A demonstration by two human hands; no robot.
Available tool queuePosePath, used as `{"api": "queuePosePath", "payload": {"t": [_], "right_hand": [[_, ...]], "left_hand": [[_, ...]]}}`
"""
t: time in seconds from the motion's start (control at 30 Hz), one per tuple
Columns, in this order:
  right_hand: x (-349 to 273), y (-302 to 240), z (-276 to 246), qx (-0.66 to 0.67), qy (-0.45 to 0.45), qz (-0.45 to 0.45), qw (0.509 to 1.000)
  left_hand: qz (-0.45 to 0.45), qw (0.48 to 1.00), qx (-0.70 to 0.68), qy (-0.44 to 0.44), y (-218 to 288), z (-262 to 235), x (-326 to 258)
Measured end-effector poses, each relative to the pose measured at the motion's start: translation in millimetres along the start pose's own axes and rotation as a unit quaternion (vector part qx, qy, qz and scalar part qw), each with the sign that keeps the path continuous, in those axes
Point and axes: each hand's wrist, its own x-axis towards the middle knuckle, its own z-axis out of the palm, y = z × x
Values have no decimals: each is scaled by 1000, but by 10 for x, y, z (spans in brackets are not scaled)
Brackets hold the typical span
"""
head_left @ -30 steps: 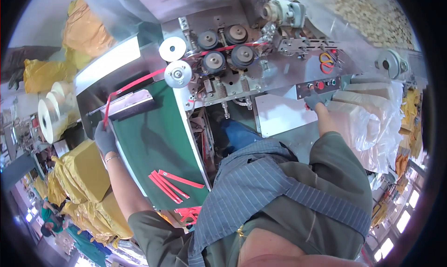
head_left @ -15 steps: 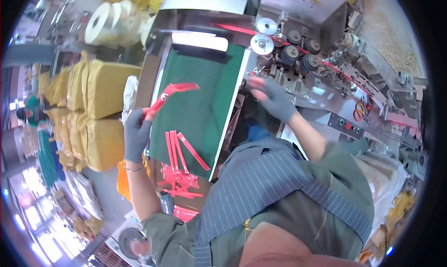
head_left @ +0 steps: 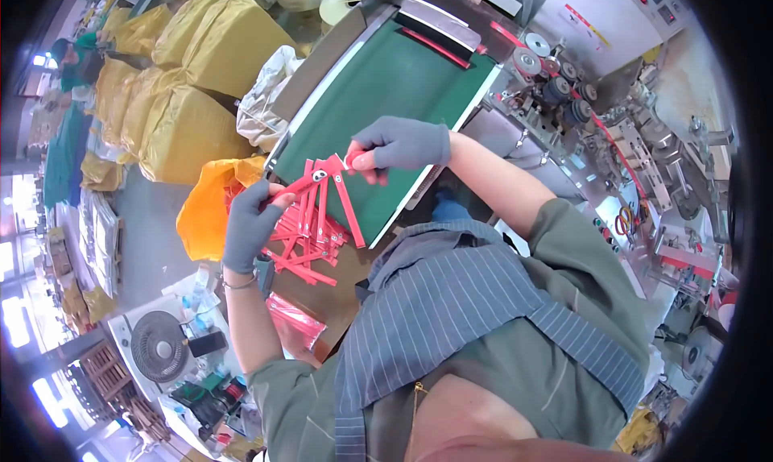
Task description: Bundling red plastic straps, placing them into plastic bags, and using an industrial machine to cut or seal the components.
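My left hand [head_left: 251,227], in a grey glove with bare fingertips, pinches one end of a folded red strip [head_left: 299,187] bearing a round black-and-white mark. Opposite it, my right hand [head_left: 400,146], gloved alike, has thumb and fingers closed at the strip's other end, above the green conveyor belt [head_left: 374,87]. Its fingers partly hide that end. Beneath the hands, several similar red strips [head_left: 348,208] lie at the belt's near end. More sit in a loose red pile [head_left: 299,256] just beyond it. Another red strip [head_left: 436,48] rests at the belt's far end, by a white roller cover.
On the right stands a machine with rollers [head_left: 555,89] and a red band running through it; orange-handled scissors [head_left: 623,220] lie there. An orange bag [head_left: 211,212] is left of the belt, yellow wrapped bales [head_left: 189,132] behind it. A fan [head_left: 159,345] stands at lower left.
My right hand has come left from beside the machine's rollers to the strip in my left hand. The whole view has turned. A strip now shows at the belt's far end.
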Motion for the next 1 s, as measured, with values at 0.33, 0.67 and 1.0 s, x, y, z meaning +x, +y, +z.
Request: {"api": "queuePosePath", "payload": {"t": [0.33,0.67,1.0], "right_hand": [[-210,110,-4,221,188,0,957],[463,1111,997,354,189,123,908],[288,1670,1490,16,-80,245,966]], "left_hand": [[-57,956,-209,199,-476,692,-590],[-205,769,-584,160,-4,2039,-862],[-218,620,-522,543,-535,1920,-2009]]}}
